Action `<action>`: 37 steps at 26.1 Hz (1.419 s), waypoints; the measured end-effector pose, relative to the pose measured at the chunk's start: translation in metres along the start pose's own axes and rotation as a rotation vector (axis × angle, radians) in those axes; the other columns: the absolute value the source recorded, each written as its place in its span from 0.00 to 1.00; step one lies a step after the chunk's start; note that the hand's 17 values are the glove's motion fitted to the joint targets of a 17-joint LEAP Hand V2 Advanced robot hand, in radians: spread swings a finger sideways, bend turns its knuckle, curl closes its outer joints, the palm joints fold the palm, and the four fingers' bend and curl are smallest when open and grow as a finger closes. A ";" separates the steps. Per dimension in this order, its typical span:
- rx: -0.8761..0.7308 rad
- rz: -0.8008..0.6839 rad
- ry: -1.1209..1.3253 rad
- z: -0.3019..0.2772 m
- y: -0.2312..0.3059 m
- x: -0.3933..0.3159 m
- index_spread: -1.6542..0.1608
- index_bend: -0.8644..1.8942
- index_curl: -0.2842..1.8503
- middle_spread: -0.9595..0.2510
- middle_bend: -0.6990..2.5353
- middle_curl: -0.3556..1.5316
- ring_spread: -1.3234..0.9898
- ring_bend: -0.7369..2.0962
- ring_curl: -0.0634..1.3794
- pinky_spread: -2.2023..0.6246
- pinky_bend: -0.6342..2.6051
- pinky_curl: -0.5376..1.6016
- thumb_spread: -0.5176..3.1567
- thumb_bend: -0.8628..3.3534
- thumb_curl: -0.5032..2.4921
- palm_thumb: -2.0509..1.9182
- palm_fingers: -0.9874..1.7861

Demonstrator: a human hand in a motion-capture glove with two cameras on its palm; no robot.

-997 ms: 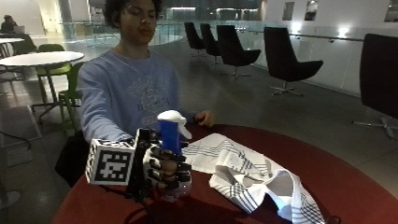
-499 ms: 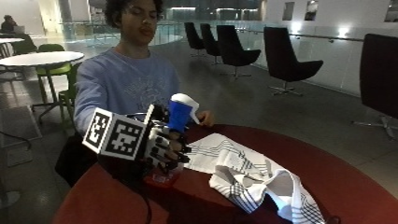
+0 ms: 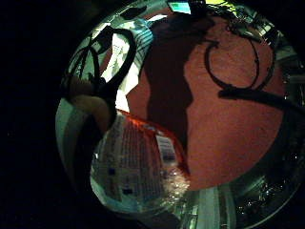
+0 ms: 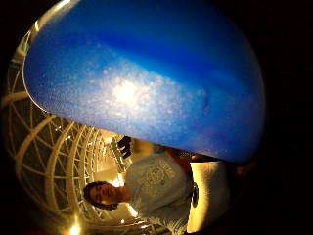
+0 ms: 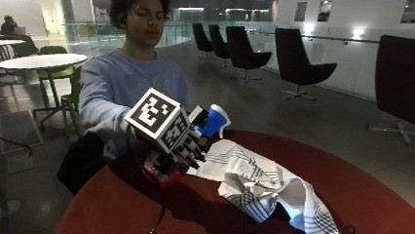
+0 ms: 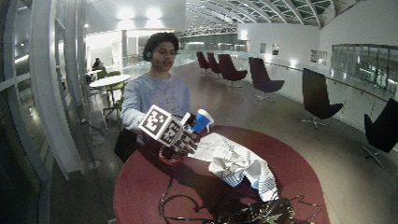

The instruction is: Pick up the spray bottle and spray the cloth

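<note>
The spray bottle is being held tilted above the red table, gripped by the curled fingers of the gloved right hand. Its blue nozzle is being aimed at the striped cloth just beside; the trigger likely needs squeezing next.

My spray bottle has a blue head and a clear body with red at its base and a printed label. It hangs tilted in my grip, its base above the bench, its blue head toward the cloth. The cloth is white with dark checked lines, lying rumpled and heaped on the red bench just beside the bottle.
</note>
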State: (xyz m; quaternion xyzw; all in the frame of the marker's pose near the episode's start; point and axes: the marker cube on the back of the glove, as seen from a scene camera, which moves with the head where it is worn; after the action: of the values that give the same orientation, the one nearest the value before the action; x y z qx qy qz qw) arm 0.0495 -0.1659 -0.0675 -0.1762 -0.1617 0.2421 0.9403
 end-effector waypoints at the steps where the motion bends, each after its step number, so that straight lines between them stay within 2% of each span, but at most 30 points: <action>1: -0.023 0.013 0.017 0.002 -0.002 -0.001 0.78 0.36 0.28 0.73 0.33 0.43 0.53 0.43 0.31 0.78 0.28 0.43 0.37 0.20 0.34 0.75 0.77; 6: -0.096 0.058 0.083 0.008 -0.007 -0.005 0.78 0.36 0.28 0.73 0.33 0.43 0.53 0.43 0.31 0.78 0.28 0.43 0.37 0.20 0.34 0.75 0.76; 18: -0.112 0.053 0.084 0.014 -0.012 -0.008 0.78 0.36 0.28 0.74 0.33 0.43 0.53 0.43 0.31 0.78 0.28 0.43 0.37 0.20 0.35 0.75 0.76; 37: -0.087 -0.004 -0.075 0.021 -0.018 -0.017 0.78 0.36 0.28 0.74 0.32 0.43 0.53 0.43 0.31 0.78 0.28 0.43 0.37 0.20 0.35 0.75 0.76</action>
State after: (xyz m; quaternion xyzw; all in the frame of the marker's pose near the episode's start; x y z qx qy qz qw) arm 0.0346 -0.1841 -0.0449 -0.2074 -0.2075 0.2392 0.9256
